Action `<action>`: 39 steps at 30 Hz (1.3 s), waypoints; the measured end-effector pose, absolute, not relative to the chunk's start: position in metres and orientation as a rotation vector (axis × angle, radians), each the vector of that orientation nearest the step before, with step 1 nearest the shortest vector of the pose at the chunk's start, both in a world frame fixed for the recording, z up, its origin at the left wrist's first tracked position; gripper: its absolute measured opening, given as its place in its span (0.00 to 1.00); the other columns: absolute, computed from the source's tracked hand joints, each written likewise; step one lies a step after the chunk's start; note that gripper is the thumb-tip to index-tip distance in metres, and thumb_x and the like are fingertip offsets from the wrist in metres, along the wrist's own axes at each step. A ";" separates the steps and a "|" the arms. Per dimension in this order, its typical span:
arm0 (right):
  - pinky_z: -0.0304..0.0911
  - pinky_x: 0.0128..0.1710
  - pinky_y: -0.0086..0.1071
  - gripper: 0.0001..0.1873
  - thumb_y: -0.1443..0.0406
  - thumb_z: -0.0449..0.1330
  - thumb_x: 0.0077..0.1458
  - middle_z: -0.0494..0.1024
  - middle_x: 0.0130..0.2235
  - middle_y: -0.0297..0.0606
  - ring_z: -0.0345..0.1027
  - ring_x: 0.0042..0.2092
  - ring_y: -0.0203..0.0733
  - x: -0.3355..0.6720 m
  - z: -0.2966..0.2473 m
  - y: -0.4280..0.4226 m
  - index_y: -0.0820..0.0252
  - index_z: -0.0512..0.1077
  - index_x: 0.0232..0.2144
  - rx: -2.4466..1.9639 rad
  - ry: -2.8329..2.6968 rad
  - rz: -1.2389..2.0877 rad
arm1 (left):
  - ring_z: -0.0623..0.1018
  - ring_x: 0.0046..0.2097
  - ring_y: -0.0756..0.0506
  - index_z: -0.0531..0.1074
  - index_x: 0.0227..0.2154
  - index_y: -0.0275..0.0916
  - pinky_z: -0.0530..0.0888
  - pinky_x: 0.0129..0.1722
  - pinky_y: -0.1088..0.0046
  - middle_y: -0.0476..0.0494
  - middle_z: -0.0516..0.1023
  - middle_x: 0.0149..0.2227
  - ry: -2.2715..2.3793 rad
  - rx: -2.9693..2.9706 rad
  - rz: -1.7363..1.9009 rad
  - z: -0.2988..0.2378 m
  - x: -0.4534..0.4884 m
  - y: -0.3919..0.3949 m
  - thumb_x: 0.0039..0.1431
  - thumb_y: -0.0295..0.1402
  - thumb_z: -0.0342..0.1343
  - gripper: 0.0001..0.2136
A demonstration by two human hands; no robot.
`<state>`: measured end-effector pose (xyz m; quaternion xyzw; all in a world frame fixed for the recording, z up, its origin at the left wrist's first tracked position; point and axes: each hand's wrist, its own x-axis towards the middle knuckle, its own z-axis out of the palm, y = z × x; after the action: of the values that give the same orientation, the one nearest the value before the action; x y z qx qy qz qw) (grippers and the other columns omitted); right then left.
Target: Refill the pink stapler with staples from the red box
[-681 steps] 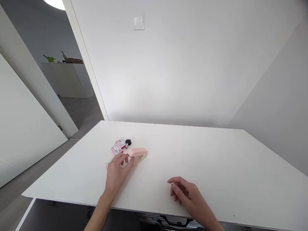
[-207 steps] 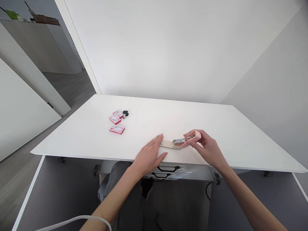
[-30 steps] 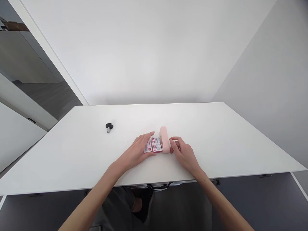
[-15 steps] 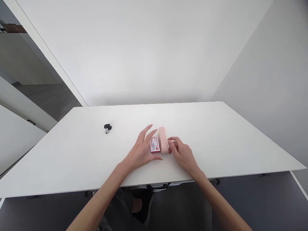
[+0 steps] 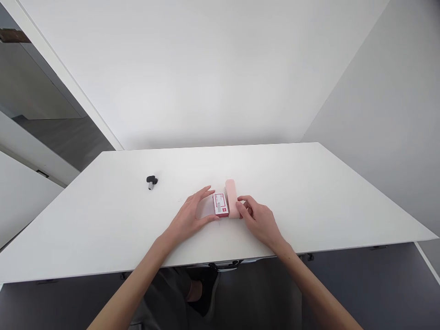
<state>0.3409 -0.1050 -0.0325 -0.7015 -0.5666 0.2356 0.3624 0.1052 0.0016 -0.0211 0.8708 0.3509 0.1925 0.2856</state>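
Observation:
A small white and red box (image 5: 220, 204) lies on the table, close along the left side of a long pink stapler (image 5: 232, 198). My left hand (image 5: 189, 212) is open to the left of the box, thumb and fingers spread apart; their tips are by its near and far edges. On the other side, my right hand (image 5: 257, 217) has curled fingers, with the thumb and index finger against the stapler's right side. The undersides of its other fingers are hidden.
A small black and silver object (image 5: 151, 182) lies at the left on the white table (image 5: 292, 192). A white wall (image 5: 206, 73) rises behind the table's far edge. Below the near edge show a dark floor and a shoe (image 5: 206, 293).
My left hand has moved left, away from the stapler, leaving more of the box in view. My right thumb now overlaps the stapler's edge. The view has shifted slightly.

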 end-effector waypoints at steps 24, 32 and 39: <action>0.64 0.36 0.37 0.20 0.48 0.47 0.72 0.83 0.32 0.33 0.75 0.33 0.44 0.341 -0.033 -0.106 0.50 0.73 0.46 -1.813 -1.466 0.593 | 0.68 0.69 0.36 0.63 0.65 0.49 0.66 0.68 0.51 0.40 0.71 0.66 1.173 2.372 0.913 -0.020 0.092 0.025 0.70 0.48 0.53 0.24; 0.64 0.37 0.36 0.19 0.48 0.48 0.72 0.83 0.33 0.32 0.75 0.33 0.43 0.341 -0.033 -0.107 0.50 0.72 0.46 -1.821 -1.463 0.601 | 0.63 0.71 0.30 0.64 0.64 0.36 0.58 0.71 0.43 0.28 0.66 0.68 1.814 2.251 0.953 -0.022 0.021 0.095 0.67 0.43 0.53 0.26; 0.64 0.36 0.36 0.20 0.48 0.48 0.72 0.83 0.32 0.32 0.74 0.32 0.42 0.341 -0.033 -0.107 0.50 0.73 0.45 -1.829 -1.469 0.580 | 0.75 0.64 0.34 0.68 0.63 0.38 0.69 0.65 0.50 0.34 0.80 0.58 1.868 2.048 0.910 -0.018 0.018 0.091 0.67 0.42 0.53 0.25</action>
<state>0.3411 -0.1074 -0.0328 -0.7078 -0.5685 0.2242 0.3544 0.0179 0.0910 -0.0185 0.6975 0.6364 0.3100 0.1116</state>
